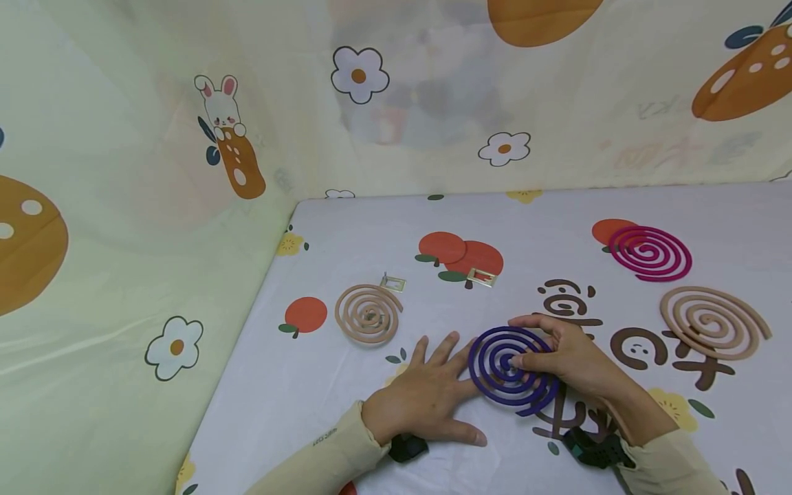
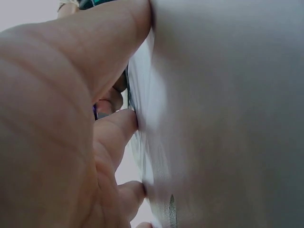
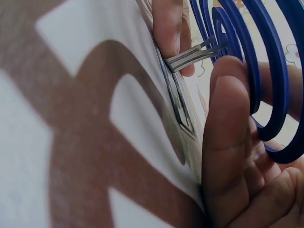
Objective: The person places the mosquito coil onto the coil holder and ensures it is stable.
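A dark blue mosquito coil (image 1: 495,362) is in my right hand (image 1: 572,357), which pinches it with the thumb close to the coil's centre. In the right wrist view a thin metal coil stand (image 3: 192,58) has its bent-up prong at the middle of the blue coil (image 3: 278,57). A finger (image 3: 167,28) touches the base of that stand. My left hand (image 1: 427,399) lies on the tablecloth with its fingers spread; its index and middle fingertips are partly hidden behind the coil's left edge.
To the left a tan coil (image 1: 369,315) sits on the cloth, with small metal stands (image 1: 392,283) (image 1: 481,278) beyond it. A magenta coil (image 1: 650,251) and another tan coil (image 1: 711,323) lie at right. Printed fabric walls (image 1: 421,165) rise behind and at left.
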{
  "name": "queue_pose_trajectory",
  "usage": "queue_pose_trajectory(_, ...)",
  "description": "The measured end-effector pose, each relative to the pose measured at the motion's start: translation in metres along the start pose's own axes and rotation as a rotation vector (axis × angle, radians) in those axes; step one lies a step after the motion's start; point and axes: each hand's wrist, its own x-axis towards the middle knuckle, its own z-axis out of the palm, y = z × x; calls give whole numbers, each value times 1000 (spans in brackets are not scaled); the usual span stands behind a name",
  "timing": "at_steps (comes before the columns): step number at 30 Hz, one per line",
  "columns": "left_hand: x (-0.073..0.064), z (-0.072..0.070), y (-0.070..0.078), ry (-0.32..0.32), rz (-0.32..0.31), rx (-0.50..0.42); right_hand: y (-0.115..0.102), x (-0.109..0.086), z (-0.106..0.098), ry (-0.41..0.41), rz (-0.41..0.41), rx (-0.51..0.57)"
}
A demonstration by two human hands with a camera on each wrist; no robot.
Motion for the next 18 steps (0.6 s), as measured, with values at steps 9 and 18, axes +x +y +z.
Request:
queue_pose_trajectory(9,1,0,0,-11,1,-10,0,-1,-1,-28,-26,2)
queue_pose_trajectory(18,1,0,0,-8,0,-15,0,3,3,36,11,-87)
